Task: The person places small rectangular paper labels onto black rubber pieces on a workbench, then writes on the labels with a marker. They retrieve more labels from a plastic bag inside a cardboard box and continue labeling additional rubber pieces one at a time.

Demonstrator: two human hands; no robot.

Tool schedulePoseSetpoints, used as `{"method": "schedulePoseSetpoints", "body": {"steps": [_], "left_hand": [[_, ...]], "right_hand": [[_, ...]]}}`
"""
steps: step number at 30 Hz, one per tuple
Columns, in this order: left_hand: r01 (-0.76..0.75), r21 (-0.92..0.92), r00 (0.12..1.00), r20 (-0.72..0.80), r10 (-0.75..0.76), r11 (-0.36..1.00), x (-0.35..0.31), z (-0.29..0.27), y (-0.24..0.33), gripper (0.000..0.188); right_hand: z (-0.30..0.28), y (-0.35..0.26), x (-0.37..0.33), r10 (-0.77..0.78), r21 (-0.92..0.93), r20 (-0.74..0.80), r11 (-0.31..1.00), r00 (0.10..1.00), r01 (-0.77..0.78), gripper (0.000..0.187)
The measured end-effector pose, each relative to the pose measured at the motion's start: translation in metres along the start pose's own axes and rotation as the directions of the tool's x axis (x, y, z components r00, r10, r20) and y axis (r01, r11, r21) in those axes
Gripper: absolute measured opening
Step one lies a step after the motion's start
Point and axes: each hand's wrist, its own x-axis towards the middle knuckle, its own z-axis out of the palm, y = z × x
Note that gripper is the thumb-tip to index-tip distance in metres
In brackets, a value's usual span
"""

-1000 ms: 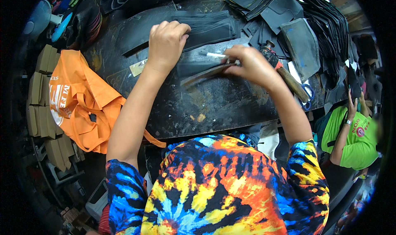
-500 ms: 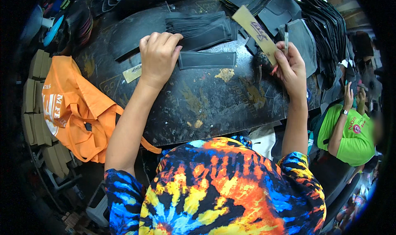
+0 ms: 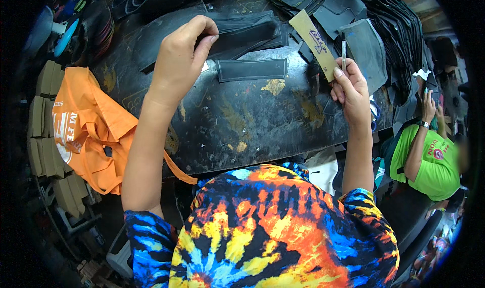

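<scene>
My left hand (image 3: 184, 53) is at the left end of a pile of black rectangular pieces (image 3: 247, 32). Its thumb and forefinger pinch the edge of a black rectangular piece there, though the fingertips partly hide the grip. Just below the pile, a single black rectangular piece (image 3: 252, 70) with a pale outline lies flat on the dark table (image 3: 212, 131). In my right hand (image 3: 352, 88) are a yellowish flat strip (image 3: 313, 45) with dark handwriting and a slim pen (image 3: 343, 53), both held upright between thumb and fingers.
Stacks of black sheets (image 3: 394, 40) crowd the far right, beside a large curved black piece (image 3: 364, 55). An orange bag (image 3: 96, 126) hangs at the table's left side, near stacked cardboard boxes (image 3: 45, 116). At right sits a person in a green shirt (image 3: 429, 156).
My left hand has shifted up and left, its thumb and forefinger now at the pile's edge. My right hand has dropped slightly, still with the strip and pen.
</scene>
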Motion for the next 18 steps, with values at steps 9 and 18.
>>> {"method": "schedulePoseSetpoints", "body": {"steps": [9,18], "left_hand": [[0.495,-0.498,0.862,0.381,-0.334,0.712,-0.079,0.002,0.016,0.012],[0.386,-0.012,0.919,-0.078,-0.386,0.922,-0.136,-0.009,0.013,0.024]], "right_hand": [[0.008,0.002,0.006,-0.082,-0.003,-0.021,0.997,0.996,0.082,0.023],[0.056,0.002,-0.002,0.138,-0.254,0.379,0.966,0.915,-0.04,0.022]]}}
